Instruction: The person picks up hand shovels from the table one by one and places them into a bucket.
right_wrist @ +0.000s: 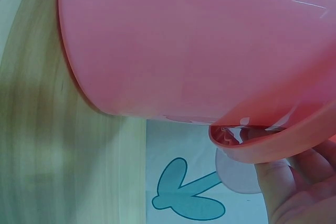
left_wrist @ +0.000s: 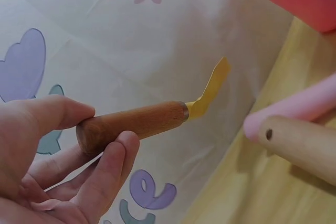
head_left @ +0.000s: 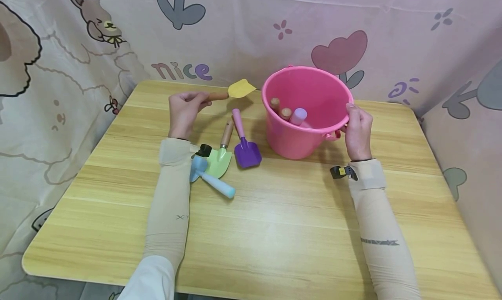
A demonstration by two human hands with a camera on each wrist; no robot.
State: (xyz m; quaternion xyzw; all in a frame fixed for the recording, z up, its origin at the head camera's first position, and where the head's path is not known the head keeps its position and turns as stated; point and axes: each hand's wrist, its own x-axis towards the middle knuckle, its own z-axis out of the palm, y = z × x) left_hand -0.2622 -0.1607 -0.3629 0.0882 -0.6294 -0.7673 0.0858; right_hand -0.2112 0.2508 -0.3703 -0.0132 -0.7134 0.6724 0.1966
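Printed cloth, with flowers, a small animal and the word "nice", stands behind and at the sides of a wooden table. Above the far part of this table, the left hand pinches the handle end of a yellow trowel between its thumb and fingers. From this grip the wooden handle goes to the right, and the yellow blade points toward a pink bucket, near its rim. The right hand grips the rim of the bucket on the side away from the trowel, with the thumb on top. To the left of this second grip, inside the bucket, two wooden handles and one lilac handle lean together. Nearer to the person than the left grip, and a little to its right, a green trowel lies beside a purple shovel. Closer still to the person lies a blue tool, its head partly hidden by the left forearm.
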